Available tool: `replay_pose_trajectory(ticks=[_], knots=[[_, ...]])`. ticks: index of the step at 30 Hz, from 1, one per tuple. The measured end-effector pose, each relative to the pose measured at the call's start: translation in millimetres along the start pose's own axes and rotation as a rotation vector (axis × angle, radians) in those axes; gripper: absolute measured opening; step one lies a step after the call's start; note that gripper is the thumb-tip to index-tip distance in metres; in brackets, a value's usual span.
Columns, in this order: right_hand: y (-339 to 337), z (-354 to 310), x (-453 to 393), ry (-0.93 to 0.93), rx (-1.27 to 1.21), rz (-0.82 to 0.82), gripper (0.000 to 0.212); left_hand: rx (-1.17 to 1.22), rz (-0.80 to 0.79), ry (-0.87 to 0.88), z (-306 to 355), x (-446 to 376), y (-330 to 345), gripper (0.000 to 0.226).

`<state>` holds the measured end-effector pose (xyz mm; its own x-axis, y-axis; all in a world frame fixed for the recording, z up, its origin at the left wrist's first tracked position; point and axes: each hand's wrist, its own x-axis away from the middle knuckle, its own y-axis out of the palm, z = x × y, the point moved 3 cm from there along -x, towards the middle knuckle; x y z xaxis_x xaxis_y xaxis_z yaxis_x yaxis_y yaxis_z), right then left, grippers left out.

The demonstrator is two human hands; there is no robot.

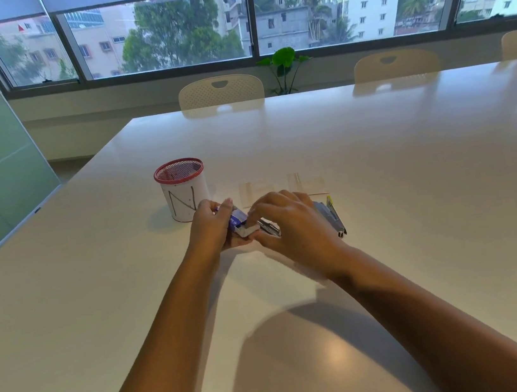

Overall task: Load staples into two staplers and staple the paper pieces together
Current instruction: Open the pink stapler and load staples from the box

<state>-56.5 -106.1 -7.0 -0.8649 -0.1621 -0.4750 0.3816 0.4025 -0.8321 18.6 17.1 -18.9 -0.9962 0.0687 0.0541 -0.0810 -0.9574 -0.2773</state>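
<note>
Gripping a small blue-and-white cardboard staple box (238, 221) at centre frame, the left hand (211, 224) steadies it just above the glossy white table (410, 148) while the right hand (291, 224) pinches what looks like a strip of silver metal staples (269, 226) at the box's open end. A grey metal stapler with a yellow tip (331, 215) lies just right of the right hand, partly hidden by it; a second stapler cannot be made out. Pale paper pieces (282, 187) rest just beyond the hands, beside a white cup with a red mesh rim (182, 190). A hurried pull could probably snap the strip or scatter loose staples across the slick surface. Table edges lie well away, leaving open room on every side of the hands.
</note>
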Motion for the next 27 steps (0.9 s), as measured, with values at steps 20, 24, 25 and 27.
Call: replay_pose_trajectory(ticks=[20, 24, 25, 27], knots=[[4, 4, 2, 0.171, -0.015, -0.021, 0.032, -0.158, 0.105, 0.14, 4, 0, 4, 0.032], [5, 5, 2, 0.185, -0.048, -0.026, 0.026, -0.148, 0.093, 0.131, 4, -1, 4, 0.024], [4, 5, 2, 0.178, -0.043, -0.029, 0.024, -0.141, 0.088, 0.12, 4, -1, 3, 0.022], [4, 5, 1, 0.155, -0.02, -0.03, 0.023, -0.104, 0.07, 0.094, 3, -1, 2, 0.02]])
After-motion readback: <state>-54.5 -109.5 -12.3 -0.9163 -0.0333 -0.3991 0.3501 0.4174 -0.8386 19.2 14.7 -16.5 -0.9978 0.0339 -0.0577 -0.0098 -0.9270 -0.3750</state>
